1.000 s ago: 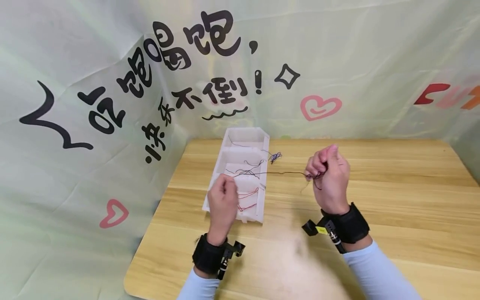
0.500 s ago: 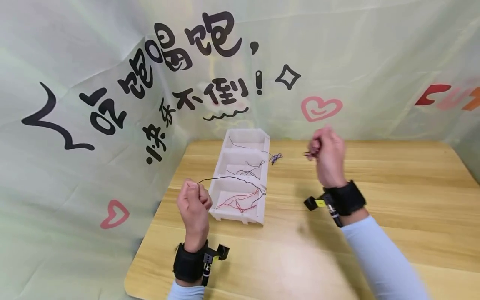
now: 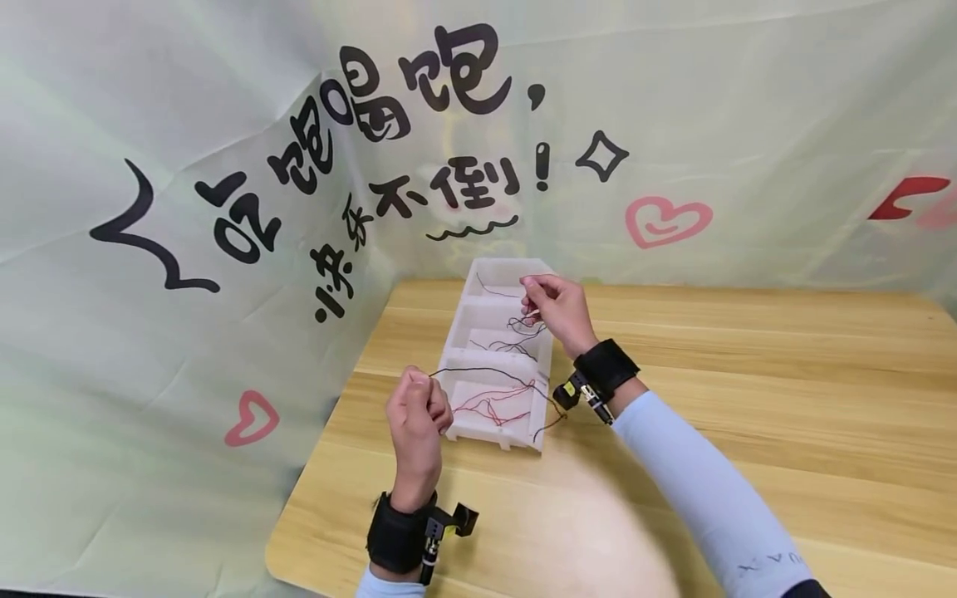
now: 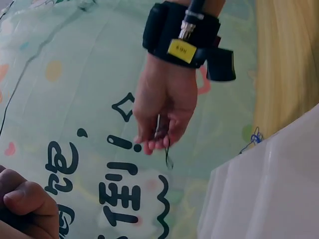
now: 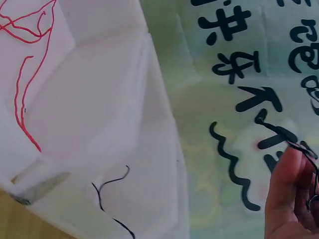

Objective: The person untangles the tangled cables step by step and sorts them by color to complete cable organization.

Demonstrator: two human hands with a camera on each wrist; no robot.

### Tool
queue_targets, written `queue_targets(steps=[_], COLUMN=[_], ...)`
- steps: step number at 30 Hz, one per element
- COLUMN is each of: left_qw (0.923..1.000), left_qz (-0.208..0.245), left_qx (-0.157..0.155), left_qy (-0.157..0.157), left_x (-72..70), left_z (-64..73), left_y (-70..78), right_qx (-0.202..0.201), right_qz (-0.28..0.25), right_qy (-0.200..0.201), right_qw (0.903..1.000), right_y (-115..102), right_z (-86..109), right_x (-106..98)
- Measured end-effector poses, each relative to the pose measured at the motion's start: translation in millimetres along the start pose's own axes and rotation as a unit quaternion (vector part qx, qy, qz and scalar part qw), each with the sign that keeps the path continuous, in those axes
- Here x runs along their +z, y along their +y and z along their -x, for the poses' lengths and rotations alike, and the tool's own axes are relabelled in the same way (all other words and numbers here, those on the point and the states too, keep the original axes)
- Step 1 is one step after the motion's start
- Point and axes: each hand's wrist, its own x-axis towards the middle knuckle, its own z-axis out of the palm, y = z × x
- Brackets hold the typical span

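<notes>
My left hand (image 3: 419, 407) has its fingers curled on one end of a black thread (image 3: 478, 369). That strand arches over the near compartment of a white divided box (image 3: 446, 353), and its free end droops past the right wall. Higher up, my right hand (image 3: 564, 311) pinches a small dark bunch of thread (image 5: 311, 162) over the box's right side. A dark loop hangs below the right fingers in the left wrist view. Red threads (image 3: 493, 411) lie in the near compartment, black threads (image 3: 497, 345) in the middle one, and a single dark thread (image 3: 493, 291) in the far one.
A blue thread tangle (image 4: 255, 137) lies on the wooden table beyond the box in the left wrist view. A printed cloth wall (image 3: 785, 166) with black lettering and hearts stands behind and to the left. Wrist straps with small cameras are on both arms.
The black thread between the hands has parted, leaving one strand in the left hand. My left hand moved left, then slightly back. The right hand rose, then swung left over the box with its thread.
</notes>
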Motion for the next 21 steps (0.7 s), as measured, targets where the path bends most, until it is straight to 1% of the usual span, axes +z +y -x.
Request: queue_targets(steps=[1,2,3,5,6,8,11,13,17,21], left_qw=[1.0,1.0,1.0,0.9999,0.9999,0.9998,0.9998,0.9998,0.9998,0.9997], left_qz=[-0.001,-0.003,-0.004,-0.009,-0.011,-0.014,-0.016,-0.016,-0.015,-0.015], left_qx=[-0.001,-0.002,-0.004,-0.006,-0.008,-0.011,-0.012,-0.012,-0.012,-0.015], left_qy=[0.0,0.0,-0.002,-0.002,-0.002,-0.004,-0.005,-0.006,-0.01,-0.011], left_x=[0.5,1.0,1.5,1.7,1.6,2.8,4.3,5.6,8.4,11.3], left_z=[0.0,0.1,0.0,0.5,0.8,1.6,2.3,2.6,3.2,3.7], left_y=[-0.4,-0.8,-1.1,-1.7,-2.1,-3.1,-4.5,-5.4,-7.1,-8.4], right_qx=[0.008,0.02,0.035,0.083,0.088,0.096,0.086,0.076,0.063,0.049], right_qz=[-0.002,0.007,0.03,0.059,0.061,0.061,0.042,0.032,0.023,0.016], right_qy=[-0.019,-0.038,-0.05,-0.08,-0.096,-0.104,-0.099,-0.103,-0.131,-0.167], right_qw=[0.9998,0.9991,0.9977,0.9916,0.9896,0.9881,0.9904,0.9912,0.9891,0.9846], right_y=[1,-2,-21,-56,-58,-60,-64,-70,-81,-94], right_z=[-0.6,1.0,10.8,28.6,30.6,33.7,37.3,40.3,50.4,65.0], right_x=[1,2,6,13,11,4,-5,-10,-16,-19])
